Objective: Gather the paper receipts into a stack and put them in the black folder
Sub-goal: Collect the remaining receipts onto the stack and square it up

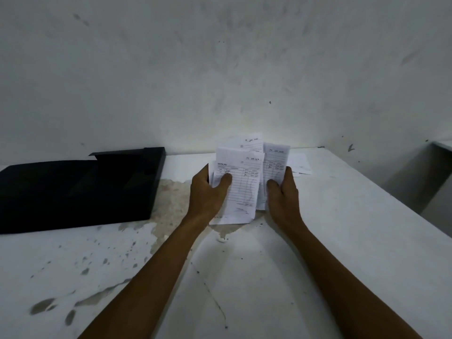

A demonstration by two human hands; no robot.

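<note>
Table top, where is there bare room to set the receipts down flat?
The table is free right of the right hand, out to its right edge, and in front between the forearms. The left is taken by the black folder. Loose receipts still lie behind the held receipts, gripped with the left hand.

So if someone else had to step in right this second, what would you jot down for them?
Left hand: gripping the left side of the receipts, thumb on top.
Right hand: gripping the right side of the same bundle.
Receipts are raised over the white table, still fanned and uneven. At least one more paper lies on the table behind them.
Black folder lies at the left on the table; nothing visibly filed.
Left to do: pick up the stray paper, square the stack, put it in the folder.
</note>
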